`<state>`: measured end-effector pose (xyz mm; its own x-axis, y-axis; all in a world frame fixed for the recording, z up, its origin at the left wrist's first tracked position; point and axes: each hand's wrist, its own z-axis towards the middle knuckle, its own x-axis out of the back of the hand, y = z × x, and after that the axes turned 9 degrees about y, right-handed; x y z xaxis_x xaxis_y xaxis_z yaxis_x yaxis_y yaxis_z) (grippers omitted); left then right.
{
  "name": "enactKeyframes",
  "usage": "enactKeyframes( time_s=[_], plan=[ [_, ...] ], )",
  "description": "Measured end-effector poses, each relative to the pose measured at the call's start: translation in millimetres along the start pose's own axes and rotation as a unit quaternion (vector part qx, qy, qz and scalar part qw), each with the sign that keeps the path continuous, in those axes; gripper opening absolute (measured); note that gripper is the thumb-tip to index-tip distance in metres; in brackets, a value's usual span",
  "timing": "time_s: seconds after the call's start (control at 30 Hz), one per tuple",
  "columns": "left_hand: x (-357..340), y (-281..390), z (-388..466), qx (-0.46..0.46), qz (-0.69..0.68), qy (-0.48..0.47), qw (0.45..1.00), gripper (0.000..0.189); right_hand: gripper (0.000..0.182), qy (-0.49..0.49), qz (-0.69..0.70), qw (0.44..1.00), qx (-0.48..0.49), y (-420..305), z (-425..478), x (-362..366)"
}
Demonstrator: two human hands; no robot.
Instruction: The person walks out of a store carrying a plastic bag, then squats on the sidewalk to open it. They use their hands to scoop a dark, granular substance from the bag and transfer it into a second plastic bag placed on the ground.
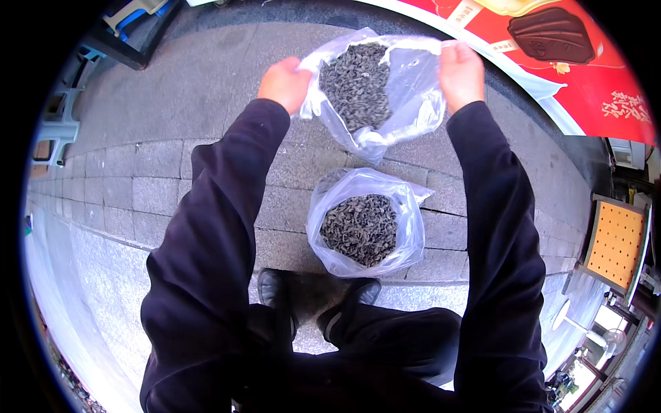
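My left hand (286, 85) grips the left side of the rim of a clear plastic bag (413, 111). On the opposite side of the same rim, my right hand (460, 75) is closed. The bag's mouth is spread between them, and small dark dried pieces (356, 88), perhaps dried fungus or leaves, lie towards its left part. Below it, nearer my feet, a second clear plastic bag (411, 248) stands open on the paving, holding similar dark dried pieces (361, 229). Neither hand touches that bag.
Grey stone paving (155, 160) surrounds the bags. My black shoes (369, 291) are just below the nearer bag. Plastic stools (62, 126) stand at the far left. A red printed cover (578, 93) with a white edge is at upper right, and a perforated tan panel (616, 242) at right.
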<state>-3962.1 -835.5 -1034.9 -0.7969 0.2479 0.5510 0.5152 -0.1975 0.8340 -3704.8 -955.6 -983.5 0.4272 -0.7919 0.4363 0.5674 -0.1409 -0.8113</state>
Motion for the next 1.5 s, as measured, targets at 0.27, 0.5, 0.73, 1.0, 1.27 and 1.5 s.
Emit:
enactKeyframes(
  time_s=[0.27, 0.5, 0.73, 1.0, 1.27, 1.5],
  plan=[
    [20, -11, -100, -0.061, 0.108, -0.016, 0.992, 0.056, 0.037, -0.160, -0.042, 0.984, -0.065, 32, -118, 52],
    [26, 0, -185, -0.051, 0.240, -0.271, 0.931, 0.052, 0.040, -0.269, -0.220, 0.902, -0.255, 84, -283, 130],
    [44, 1, -193, 0.046, -0.052, -0.232, 0.970, 0.011, 0.009, -0.191, -0.091, 0.954, -0.214, -12, -242, 157],
    [55, 14, -156, 0.078, -0.015, -0.304, 0.949, 0.015, 0.004, -0.138, -0.125, 0.973, -0.135, -20, -223, 184],
    [60, 32, -181, 0.002, -0.030, -0.238, 0.971, 0.024, 0.004, -0.091, -0.003, 0.976, -0.200, -64, -192, 173],
    [63, 32, -165, 0.042, -0.050, -0.365, 0.929, 0.026, 0.007, -0.151, -0.072, 0.982, -0.083, -62, -179, 189]
  ],
)
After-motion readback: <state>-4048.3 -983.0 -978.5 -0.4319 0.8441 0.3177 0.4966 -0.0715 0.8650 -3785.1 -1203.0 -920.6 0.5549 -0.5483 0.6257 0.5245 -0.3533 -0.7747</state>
